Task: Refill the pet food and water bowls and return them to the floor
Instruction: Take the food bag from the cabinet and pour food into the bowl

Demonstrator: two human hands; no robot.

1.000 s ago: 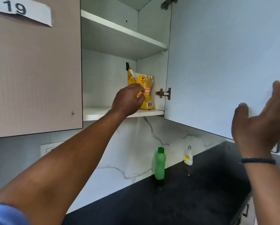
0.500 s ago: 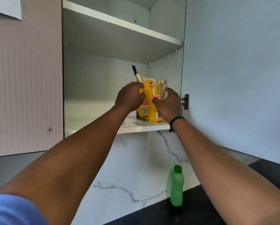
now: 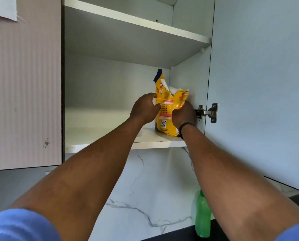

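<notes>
A yellow pet food bag (image 3: 167, 108) with a torn-open top stands on the lower shelf (image 3: 100, 136) of an open wall cabinet, against the right inner wall. My left hand (image 3: 144, 108) grips the bag's left side. My right hand (image 3: 183, 113), with a dark band on the wrist, grips its right side. Both arms reach up into the cabinet. No bowls are in view.
The cabinet door (image 3: 259, 84) hangs open on the right, its hinge (image 3: 206, 113) just beside my right hand. An upper shelf (image 3: 136, 20) is above. A green bottle (image 3: 202, 218) stands on the dark counter below, against a marbled white wall. A closed cabinet door (image 3: 23, 84) is left.
My right hand left the cabinet door and came onto the bag's right side. Both hands now hold the bag, and its top is squeezed and leaning.
</notes>
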